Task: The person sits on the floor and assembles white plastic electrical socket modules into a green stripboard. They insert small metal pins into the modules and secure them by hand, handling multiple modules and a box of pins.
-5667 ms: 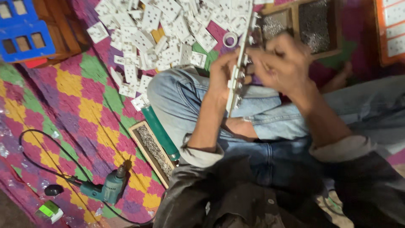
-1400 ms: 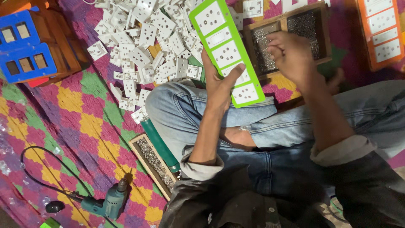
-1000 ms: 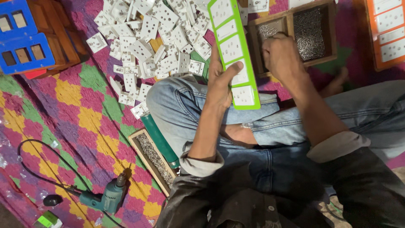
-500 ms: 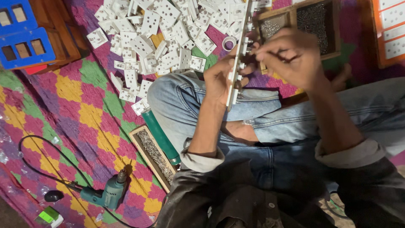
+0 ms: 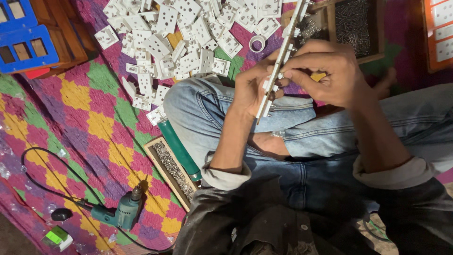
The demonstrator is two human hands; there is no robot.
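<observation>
2 hands meet on a long, narrow switch panel [image 5: 282, 56], seen edge-on so it reads as a thin pale strip with small white blocks jutting from one side; it stands tilted above the person's crossed, denim-clad legs. The left hand [image 5: 252, 89] is clasped around the lower part of the strip, fingers wrapped behind it, forearm rising bare from a rolled grey cuff. The right hand [image 5: 325, 71] comes in from the other side, knuckles up, its fingertips [image 5: 285, 74] pinched together against the panel's edge; whether they pinch a small part there cannot be told.

Just beyond the panel lies a heap of white plastic switch pieces [image 5: 188, 33], squarish and pierced with holes, with a small white ring [image 5: 257, 44] among them. A wooden tray of dark screws [image 5: 351, 26] sits behind the right hand, and a second narrow tray of screws [image 5: 172, 167] lies by the left knee beside a green tube [image 5: 179, 151]. A teal electric drill [image 5: 120, 212] with a black cord rests on the patterned quilt [image 5: 85, 113] of purple, yellow and green diamonds. Blue panels [image 5: 28, 42] lie at the upper left.
</observation>
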